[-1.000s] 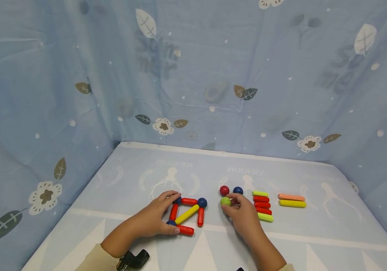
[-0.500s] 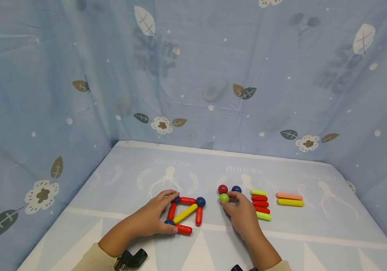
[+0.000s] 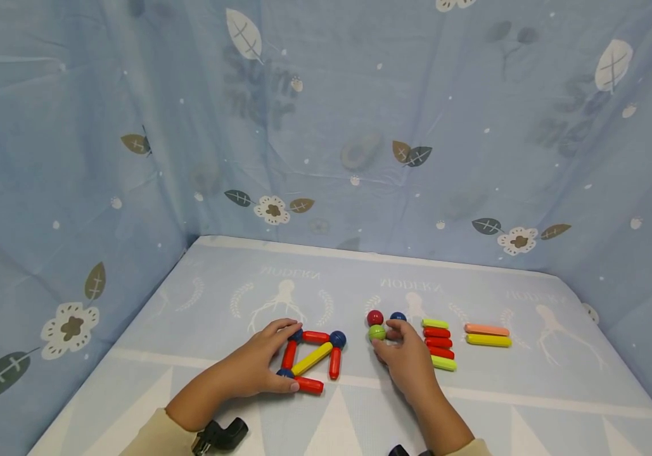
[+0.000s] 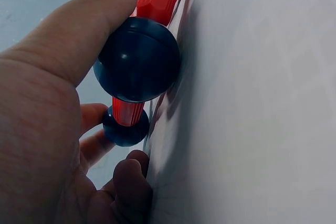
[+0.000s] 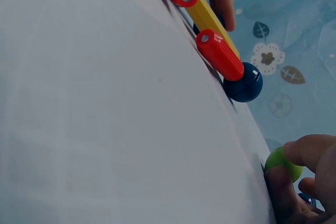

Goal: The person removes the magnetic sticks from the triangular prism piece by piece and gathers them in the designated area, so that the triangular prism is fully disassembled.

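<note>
At the far left, a beige sleeve with a black wrist mount leads to the left hand, which grips a flat frame of rods and balls lying on the worktop. Its fingers reach the far-left blue ball, while its thumb lies over the near-left blue ball. A red side rod joins those two balls; from the near one, a red near rod points rightward with its other end free, and a yellow diagonal rod runs up to the far-right blue ball. A red far rod links the two far corners, and a red right rod extends from the far-right corner toward the person, its near end also free. Further right, the right hand pinches a green ball between thumb and fingers. Just beyond it sits a red ball; the two seem to touch, though the angle makes that uncertain. A loose blue ball shows behind the fingers. Next come five short rods in a column, lime at both ends and red between, then an orange rod just beyond a loose yellow rod.
</note>
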Demonstrator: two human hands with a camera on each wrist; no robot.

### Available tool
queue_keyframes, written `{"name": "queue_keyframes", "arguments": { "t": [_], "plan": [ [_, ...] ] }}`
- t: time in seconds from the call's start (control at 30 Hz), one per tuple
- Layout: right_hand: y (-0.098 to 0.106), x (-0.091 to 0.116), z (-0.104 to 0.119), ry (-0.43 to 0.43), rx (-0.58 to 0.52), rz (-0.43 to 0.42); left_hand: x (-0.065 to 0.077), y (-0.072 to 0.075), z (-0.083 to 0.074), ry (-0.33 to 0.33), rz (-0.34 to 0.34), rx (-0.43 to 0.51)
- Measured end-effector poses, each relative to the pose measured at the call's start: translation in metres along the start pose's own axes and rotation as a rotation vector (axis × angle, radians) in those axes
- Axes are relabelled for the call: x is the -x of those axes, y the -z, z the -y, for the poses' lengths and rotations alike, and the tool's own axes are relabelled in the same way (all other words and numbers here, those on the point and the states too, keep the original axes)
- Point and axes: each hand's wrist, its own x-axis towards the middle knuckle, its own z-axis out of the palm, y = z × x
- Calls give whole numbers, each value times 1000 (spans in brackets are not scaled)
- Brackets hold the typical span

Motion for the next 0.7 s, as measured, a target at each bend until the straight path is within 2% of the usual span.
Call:
{"name": "queue_keyframes", "arguments": {
  "t": [0.23,0.43,0.53,0.7],
  "plan": [
    [1,3,2,32,64,-18,0,0,2,-8,-3,-4],
    [-2,12,8,125,116,-10,-1,0,1,-7,-2,-1],
    [-5,18,12,162,113,42,-1,0,0,-13,3,-1],
    [-11,28,17,249,120,214,0,1,-1,-3,5,-2]
  ]
}}
